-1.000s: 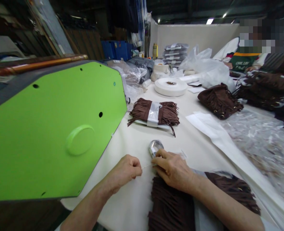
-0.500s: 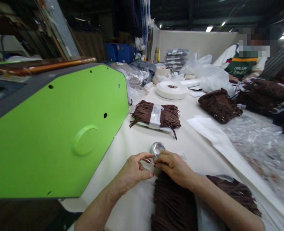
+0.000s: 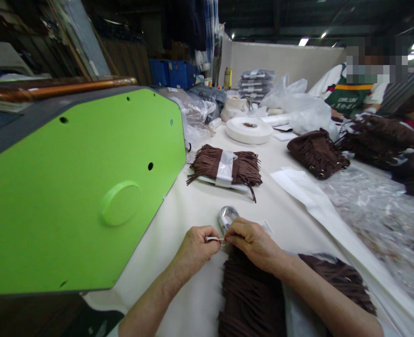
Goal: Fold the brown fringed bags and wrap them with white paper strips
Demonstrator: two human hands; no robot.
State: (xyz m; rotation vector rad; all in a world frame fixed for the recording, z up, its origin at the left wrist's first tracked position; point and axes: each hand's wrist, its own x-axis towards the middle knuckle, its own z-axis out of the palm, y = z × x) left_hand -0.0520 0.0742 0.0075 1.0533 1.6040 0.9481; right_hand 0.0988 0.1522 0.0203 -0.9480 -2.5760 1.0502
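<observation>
My left hand (image 3: 195, 248) is closed in a pinch on a thin white string (image 3: 214, 239). My right hand (image 3: 252, 242) is closed too and pinches the same string from the other side, so the fingertips of both hands almost meet. Both hands rest at the top edge of a brown fringed bag (image 3: 252, 295) lying on the white table (image 3: 199, 206) in front of me. A small shiny metal piece (image 3: 227, 216) sits just beyond my right fingers.
A large green machine cover (image 3: 76, 187) fills the left. A fringed bag wrapped with a white band (image 3: 226, 167) lies ahead, a white tape roll (image 3: 249, 129) farther back. White paper strips (image 3: 308, 192), clear plastic (image 3: 375, 206) and more brown bags (image 3: 317, 149) lie right, where another person (image 3: 350, 91) sits.
My left hand came in from the left to meet my right hand, opened its fingers briefly, then closed in a pinch on the string. My right hand stayed in place.
</observation>
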